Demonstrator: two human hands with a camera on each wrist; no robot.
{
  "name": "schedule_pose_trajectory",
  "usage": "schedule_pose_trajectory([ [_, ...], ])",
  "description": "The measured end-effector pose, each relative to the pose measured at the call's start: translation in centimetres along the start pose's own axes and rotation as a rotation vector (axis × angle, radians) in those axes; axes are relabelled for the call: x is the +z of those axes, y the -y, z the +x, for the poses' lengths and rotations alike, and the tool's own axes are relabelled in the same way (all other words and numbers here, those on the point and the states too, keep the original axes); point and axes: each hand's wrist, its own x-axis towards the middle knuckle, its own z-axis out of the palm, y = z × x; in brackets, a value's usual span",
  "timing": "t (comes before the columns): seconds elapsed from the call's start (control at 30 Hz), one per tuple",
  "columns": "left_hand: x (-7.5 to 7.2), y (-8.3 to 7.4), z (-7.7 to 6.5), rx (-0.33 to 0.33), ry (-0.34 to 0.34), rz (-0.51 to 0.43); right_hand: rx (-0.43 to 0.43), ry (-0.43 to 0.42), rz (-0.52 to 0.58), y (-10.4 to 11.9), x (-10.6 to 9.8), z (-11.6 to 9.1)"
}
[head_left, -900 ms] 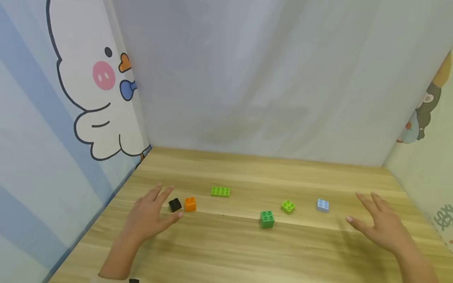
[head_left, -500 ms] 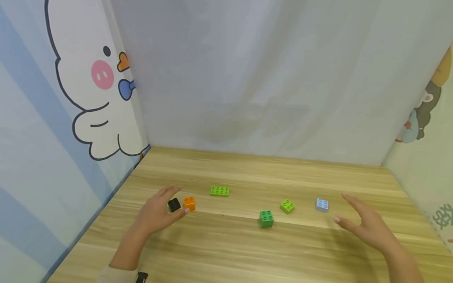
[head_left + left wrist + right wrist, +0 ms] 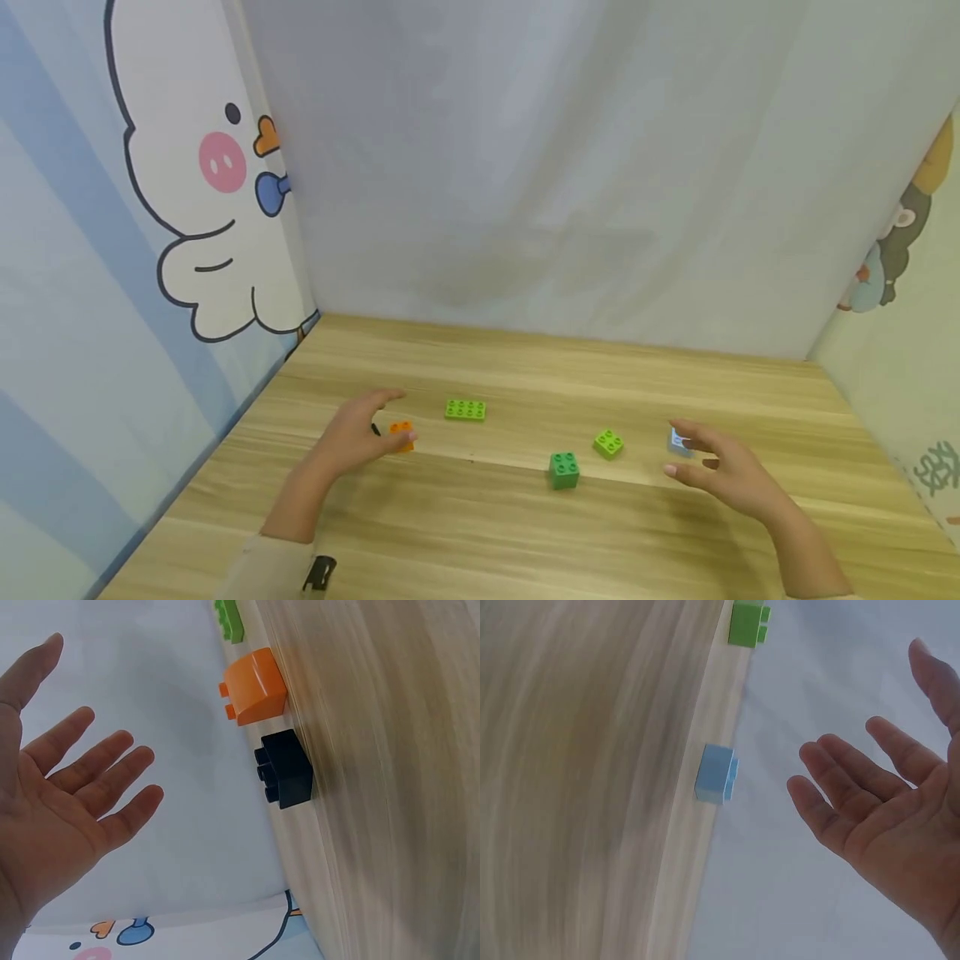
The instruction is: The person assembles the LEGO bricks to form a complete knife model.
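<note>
My left hand (image 3: 362, 435) hovers with spread, relaxed fingers over an orange toy brick (image 3: 401, 428) and a black brick (image 3: 289, 771). In the head view that hand hides most of the black one; the left wrist view shows both bricks resting on the table, apart from the fingers. My right hand (image 3: 723, 471), thumb and fingers parted, is held above a light blue brick (image 3: 678, 442) and partly covers it. The right wrist view has the light blue brick (image 3: 715, 774) standing on the table, a gap between it and the fingertips. Neither hand holds anything.
Between the hands lie a long lime-green brick (image 3: 466, 410), a green brick (image 3: 564, 471) and a small lime brick (image 3: 608, 444) on the wooden table (image 3: 480, 533). A grey curtain (image 3: 540, 167) hangs behind, with printed cloths (image 3: 82, 350) at the sides.
My left hand has shifted right, over the black and orange bricks. The right hand has moved left to the light blue brick. The bricks have stayed where they were.
</note>
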Motion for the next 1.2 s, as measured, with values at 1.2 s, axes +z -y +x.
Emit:
schedule_pose_trajectory([
  [1.2,3.2,-0.4,5.3,-0.138,0.16,-0.239,0.009,0.386,0.314,0.7,4.5,6.2],
])
